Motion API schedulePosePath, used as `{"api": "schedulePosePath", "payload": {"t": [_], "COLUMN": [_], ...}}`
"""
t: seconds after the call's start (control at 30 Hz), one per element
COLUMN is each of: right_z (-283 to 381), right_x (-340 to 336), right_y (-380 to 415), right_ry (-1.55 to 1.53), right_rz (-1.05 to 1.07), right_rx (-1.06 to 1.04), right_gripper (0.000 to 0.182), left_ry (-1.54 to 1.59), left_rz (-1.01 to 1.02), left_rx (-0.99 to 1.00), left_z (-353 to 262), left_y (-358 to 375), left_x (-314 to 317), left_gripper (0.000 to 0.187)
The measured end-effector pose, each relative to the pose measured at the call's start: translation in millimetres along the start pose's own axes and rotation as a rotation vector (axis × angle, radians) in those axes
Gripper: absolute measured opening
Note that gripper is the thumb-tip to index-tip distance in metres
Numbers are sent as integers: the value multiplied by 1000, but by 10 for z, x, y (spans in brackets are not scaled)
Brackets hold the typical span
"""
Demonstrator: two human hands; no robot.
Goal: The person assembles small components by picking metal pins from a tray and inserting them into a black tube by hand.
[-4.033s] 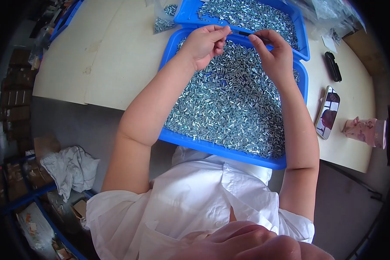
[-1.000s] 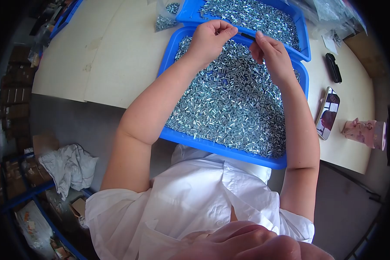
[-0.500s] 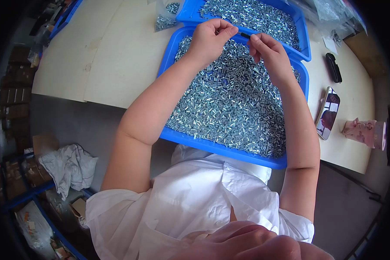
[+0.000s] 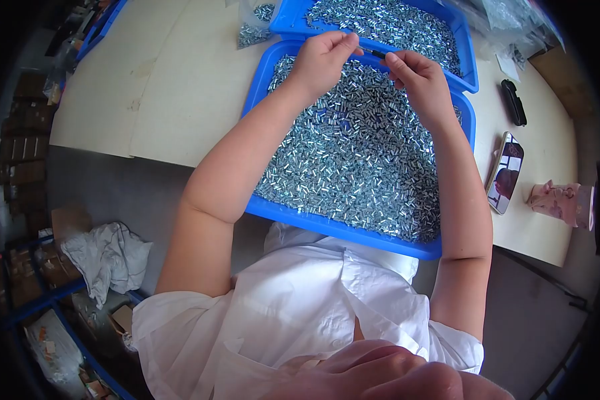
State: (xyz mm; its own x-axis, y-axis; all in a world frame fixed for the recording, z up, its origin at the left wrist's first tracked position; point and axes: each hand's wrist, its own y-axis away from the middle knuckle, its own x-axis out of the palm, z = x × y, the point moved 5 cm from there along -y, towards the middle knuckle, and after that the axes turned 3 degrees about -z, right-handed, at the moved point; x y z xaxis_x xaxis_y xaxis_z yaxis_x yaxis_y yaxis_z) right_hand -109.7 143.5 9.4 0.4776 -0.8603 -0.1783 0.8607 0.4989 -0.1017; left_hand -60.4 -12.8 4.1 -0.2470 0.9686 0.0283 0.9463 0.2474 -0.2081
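Note:
Above the far part of the near blue tray (image 4: 263, 80), my two hands meet over a heap of small shiny metal cylinders (image 4: 353, 167). My right hand (image 4: 420, 83) grips a slim black rod-like tool (image 4: 378, 54) between thumb and fingers. A thin metallic length runs from the tool's tip to my left hand (image 4: 325, 61), whose thumb and forefinger are pinched closed at that end. What sits in the left fingertips is too small to make out. Both forearms pass over the tray's sides.
A second blue tray (image 4: 469, 50) of similar cylinders stands behind. Bagged metal pieces (image 4: 255, 30) lie at its left, clear plastic bags (image 4: 513, 23) at the right. On the table's right are a black case (image 4: 513, 103), a phone (image 4: 505, 173) and a pink cup (image 4: 561, 205).
My left hand has shifted slightly left, away from the right hand, so more of the thin metallic length shows between them. My right hand stays almost still.

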Motion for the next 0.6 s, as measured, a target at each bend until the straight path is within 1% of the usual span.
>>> {"api": "schedulePosePath", "payload": {"t": [0.07, 0.2, 0.3, 0.37, 0.4, 0.43, 0.47, 0.53, 0.6], "right_z": [17, 17, 7, -8, -23, -29, -31, 29, 60], "right_x": [4, -12, -19, -23, -8, 3, 3, 4, -6], "right_y": [0, 7, 4, -1, -4, -4, 0, 9, 20], "right_ry": [39, 87, 148, 191, 253, 314, 312, 271, 296], "right_rz": [-1, -23, -42, -54, -45, -36, -40, -51, -71], "right_rx": [6, 6, -26, -55, -66, -78, -79, -173, -208], "right_gripper": [23, 21, 21, 22, 22, 21, 21, 20, 19], "left_ry": [-283, -330, -353, -410, -412, -470, -528, -534, -542], "left_rz": [13, 20, 16, -6, -4, -13, -23, -35, -49], "left_rx": [102, 134, 103, 254, 255, 244, 233, 231, 227], "left_z": [-35, -103, -88, -115, -112, -104, -96, -83, -97], "left_y": [1, 28, 24, 24, 26, 25, 24, 20, 21], "left_x": [-3, 12, 12, 24, 26, 20, 17, 21, 5], "left_gripper": [21, 18, 15, 15, 15, 17, 19, 22, 25]}}
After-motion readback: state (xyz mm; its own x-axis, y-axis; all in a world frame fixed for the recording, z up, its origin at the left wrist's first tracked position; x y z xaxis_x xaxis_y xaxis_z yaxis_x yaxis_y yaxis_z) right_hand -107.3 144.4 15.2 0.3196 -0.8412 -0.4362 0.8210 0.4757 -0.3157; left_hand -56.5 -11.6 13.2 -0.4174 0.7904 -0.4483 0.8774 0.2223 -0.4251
